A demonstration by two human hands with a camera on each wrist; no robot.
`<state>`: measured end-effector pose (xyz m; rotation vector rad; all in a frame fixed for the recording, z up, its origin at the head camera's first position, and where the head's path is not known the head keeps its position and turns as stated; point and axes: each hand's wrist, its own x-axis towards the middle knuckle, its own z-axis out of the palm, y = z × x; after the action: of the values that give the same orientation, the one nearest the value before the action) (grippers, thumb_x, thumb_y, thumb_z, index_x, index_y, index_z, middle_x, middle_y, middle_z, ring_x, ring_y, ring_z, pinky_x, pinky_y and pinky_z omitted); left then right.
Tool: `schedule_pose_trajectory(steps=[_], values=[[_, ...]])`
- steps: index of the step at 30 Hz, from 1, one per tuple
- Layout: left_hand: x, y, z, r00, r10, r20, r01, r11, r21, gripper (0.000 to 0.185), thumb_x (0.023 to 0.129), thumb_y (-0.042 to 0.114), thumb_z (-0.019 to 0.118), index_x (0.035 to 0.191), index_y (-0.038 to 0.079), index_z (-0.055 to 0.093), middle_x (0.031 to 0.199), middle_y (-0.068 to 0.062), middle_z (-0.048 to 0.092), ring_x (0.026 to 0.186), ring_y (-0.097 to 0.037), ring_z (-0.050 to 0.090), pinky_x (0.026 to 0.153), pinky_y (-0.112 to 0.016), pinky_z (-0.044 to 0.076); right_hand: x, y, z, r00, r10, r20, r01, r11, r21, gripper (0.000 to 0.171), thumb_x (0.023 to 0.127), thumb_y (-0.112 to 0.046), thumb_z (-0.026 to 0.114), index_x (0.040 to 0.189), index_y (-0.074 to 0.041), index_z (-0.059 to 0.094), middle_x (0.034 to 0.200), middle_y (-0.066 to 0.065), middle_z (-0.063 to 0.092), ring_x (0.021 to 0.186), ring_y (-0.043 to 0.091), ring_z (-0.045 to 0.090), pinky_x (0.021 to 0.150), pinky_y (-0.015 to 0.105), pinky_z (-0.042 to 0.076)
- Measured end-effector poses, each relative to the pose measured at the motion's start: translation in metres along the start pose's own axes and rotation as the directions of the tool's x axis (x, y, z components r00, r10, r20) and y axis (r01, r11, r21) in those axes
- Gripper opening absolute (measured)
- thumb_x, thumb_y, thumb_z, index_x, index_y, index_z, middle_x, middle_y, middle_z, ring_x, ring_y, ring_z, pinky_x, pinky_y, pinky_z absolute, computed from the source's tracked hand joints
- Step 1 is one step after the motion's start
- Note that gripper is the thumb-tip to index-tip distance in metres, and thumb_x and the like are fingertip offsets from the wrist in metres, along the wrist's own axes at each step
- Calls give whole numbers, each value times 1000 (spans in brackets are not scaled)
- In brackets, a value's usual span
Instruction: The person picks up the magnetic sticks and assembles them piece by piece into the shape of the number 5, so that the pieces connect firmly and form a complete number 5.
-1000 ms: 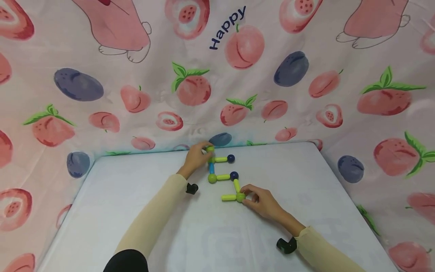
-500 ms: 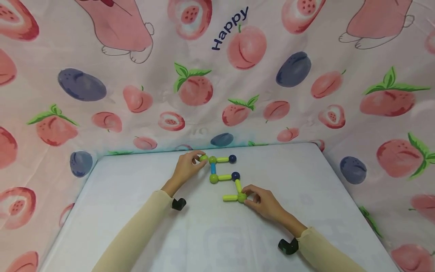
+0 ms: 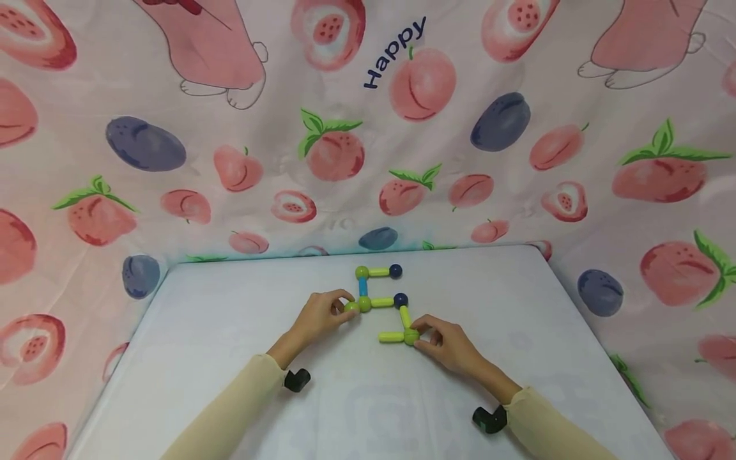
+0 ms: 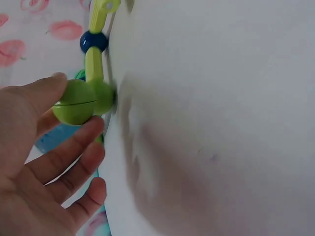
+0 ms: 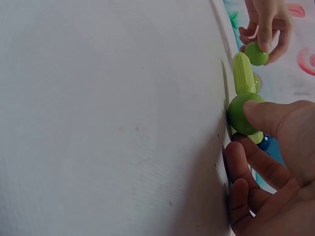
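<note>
On the white table lies a chain of toy balls and rods. A blue rod links the far green ball to the middle green ball. Yellow-green rods run right from both to dark blue balls. My left hand pinches a loose green ball, close against the middle one; whether they touch I cannot tell. My right hand pinches the nearest green ball, from which a yellow-green rod points left. Another rod joins that ball to a dark blue one.
The white table stretches out on both sides of the chain. A pink fruit-print cloth hangs behind its far edge. Black devices sit at both wrists.
My left hand has drawn the green ball away from the far end of the chain, then nearer, beside the middle green ball. The right hand keeps its hold in place.
</note>
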<state>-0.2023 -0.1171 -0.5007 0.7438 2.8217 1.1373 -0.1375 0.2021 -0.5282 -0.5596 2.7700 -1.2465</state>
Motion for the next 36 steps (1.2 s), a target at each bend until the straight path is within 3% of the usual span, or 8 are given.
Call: schedule_pose_trajectory(steps=[10, 21, 36], values=[[-18, 5, 17, 995, 20, 98, -21, 1000, 11, 23, 91, 25, 80, 111, 15, 73, 82, 7, 70, 72, -6, 59, 71, -29, 50, -1, 1, -1, 1000, 6, 6, -6, 1000, 8, 29, 91, -17, 80, 117, -23, 70, 108, -8, 70, 75, 8, 56, 68, 25, 49], [-27, 4, 27, 998, -4, 64, 3, 1000, 4, 25, 87, 27, 85, 106, 20, 72, 83, 7, 67, 68, -8, 53, 65, -27, 46, -2, 4, 1, 999, -24, -27, 25, 999, 21, 26, 90, -13, 80, 114, -18, 73, 107, -5, 72, 73, 7, 56, 66, 24, 49], [-29, 9, 33, 1000, -11, 29, 10, 1000, 11, 27, 85, 32, 86, 104, 21, 71, 79, 11, 65, 73, -10, 56, 70, -29, 46, 0, 3, 1, 1000, -21, -23, 22, 1000, 8, 27, 90, -13, 80, 115, -20, 74, 109, -6, 72, 72, 7, 55, 65, 24, 48]])
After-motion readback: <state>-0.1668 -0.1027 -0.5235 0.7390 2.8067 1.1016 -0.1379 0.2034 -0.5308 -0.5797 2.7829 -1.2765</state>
